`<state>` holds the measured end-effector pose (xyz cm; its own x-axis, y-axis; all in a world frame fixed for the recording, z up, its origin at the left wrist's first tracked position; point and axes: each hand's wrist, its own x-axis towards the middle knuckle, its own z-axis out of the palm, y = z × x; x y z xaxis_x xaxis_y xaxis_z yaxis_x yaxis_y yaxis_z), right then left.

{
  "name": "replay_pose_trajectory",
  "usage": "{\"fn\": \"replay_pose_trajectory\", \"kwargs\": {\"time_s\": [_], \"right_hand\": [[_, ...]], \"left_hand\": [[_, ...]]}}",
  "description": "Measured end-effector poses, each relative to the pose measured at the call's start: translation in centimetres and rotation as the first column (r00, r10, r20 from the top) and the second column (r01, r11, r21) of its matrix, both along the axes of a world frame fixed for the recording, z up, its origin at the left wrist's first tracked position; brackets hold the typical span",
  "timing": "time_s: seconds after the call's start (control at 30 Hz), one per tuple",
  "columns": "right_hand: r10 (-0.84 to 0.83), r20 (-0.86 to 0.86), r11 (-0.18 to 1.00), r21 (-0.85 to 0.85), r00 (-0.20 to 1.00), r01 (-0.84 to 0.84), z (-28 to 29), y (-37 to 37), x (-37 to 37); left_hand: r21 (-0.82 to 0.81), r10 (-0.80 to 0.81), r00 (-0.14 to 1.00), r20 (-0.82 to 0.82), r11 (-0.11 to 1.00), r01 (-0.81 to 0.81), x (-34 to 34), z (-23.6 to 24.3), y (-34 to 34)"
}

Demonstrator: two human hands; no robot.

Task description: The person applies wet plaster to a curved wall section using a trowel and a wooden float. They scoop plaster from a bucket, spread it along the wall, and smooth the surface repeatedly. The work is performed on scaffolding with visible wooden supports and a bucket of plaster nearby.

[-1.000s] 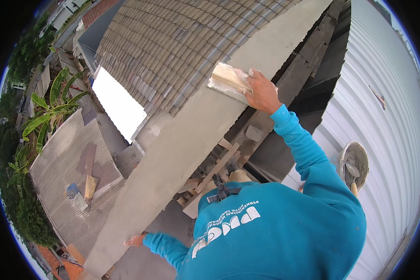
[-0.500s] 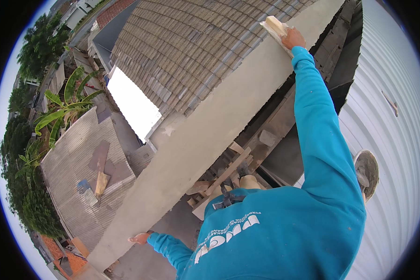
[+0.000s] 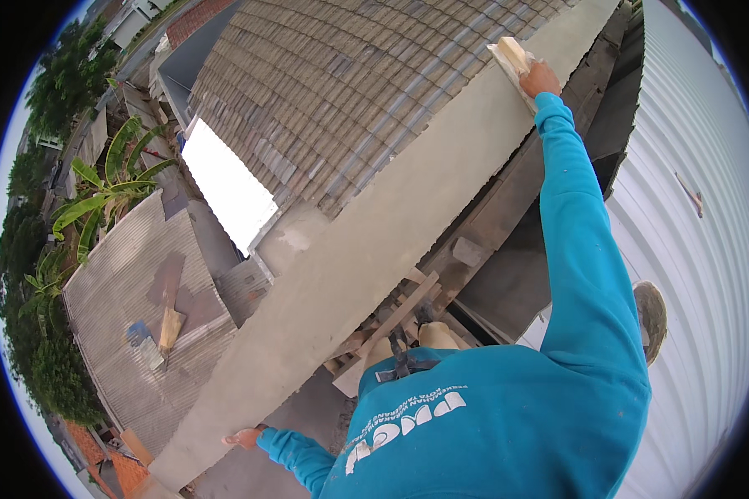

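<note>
A long strip of smooth grey mortar (image 3: 374,224) runs diagonally along the top of a wall in front of me. At its far right part, my right hand (image 3: 541,79) is closed around the handle of a plastering float (image 3: 514,62). The float's pale board lies against the mortar, its far end close to the roof tiles. My left hand (image 3: 243,438) rests at the near left edge of the strip, fingers stretched out over it and holding nothing that I can see. Both arms are in blue sleeves, the right one reaching far out.
A tiled roof (image 3: 333,91) borders the strip's far side. Wooden planks (image 3: 404,312) and a loose block (image 3: 468,251) lie on the near side. To the right, a mortar bucket (image 3: 651,320) stands by a corrugated metal roof (image 3: 699,249). Lower left is a roof (image 3: 133,291) with debris.
My right hand and the float have shifted a little to the right and toward me over the mortar. My left hand stays at the strip's edge. The view has moved slightly.
</note>
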<state>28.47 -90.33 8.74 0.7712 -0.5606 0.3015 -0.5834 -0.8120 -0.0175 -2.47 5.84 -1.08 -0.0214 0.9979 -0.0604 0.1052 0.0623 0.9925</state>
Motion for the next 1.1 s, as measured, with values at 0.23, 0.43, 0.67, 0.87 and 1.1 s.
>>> {"fn": "replay_pose_trajectory", "kwargs": {"time_s": [0.23, 0.43, 0.67, 0.87, 1.1], "right_hand": [[0.347, -0.037, 0.93, 0.139, 0.937, -0.339, 2.2, 16.9, -10.6], [0.31, -0.012, 0.939, 0.16, 0.951, -0.304, 2.6, 12.9, -8.0], [0.147, -0.014, 0.989, 0.016, 0.989, -0.147, 0.3, 7.0, -2.3], [0.176, 0.069, 0.984, -0.042, 0.982, -0.174, 0.4, 9.6, -6.6], [0.116, -0.031, 0.992, -0.038, 0.993, -0.117, -0.2, 4.6, -2.6]], "left_hand": [[-0.117, 0.064, 0.998, -0.026, 0.991, -0.067, 0.8, 3.7, -4.4], [0.221, 0.006, 0.955, -0.296, 0.973, 0.062, 0.6, 3.1, -4.9], [0.017, 0.078, 0.98, -0.181, 0.997, -0.076, 2.6, 5.7, -5.9], [-0.065, 0.085, 0.985, -0.152, 0.993, -0.096, -2.2, -0.1, 3.0], [0.072, 0.059, 0.951, -0.304, 0.997, -0.039, -1.1, 0.4, 1.2]]}}
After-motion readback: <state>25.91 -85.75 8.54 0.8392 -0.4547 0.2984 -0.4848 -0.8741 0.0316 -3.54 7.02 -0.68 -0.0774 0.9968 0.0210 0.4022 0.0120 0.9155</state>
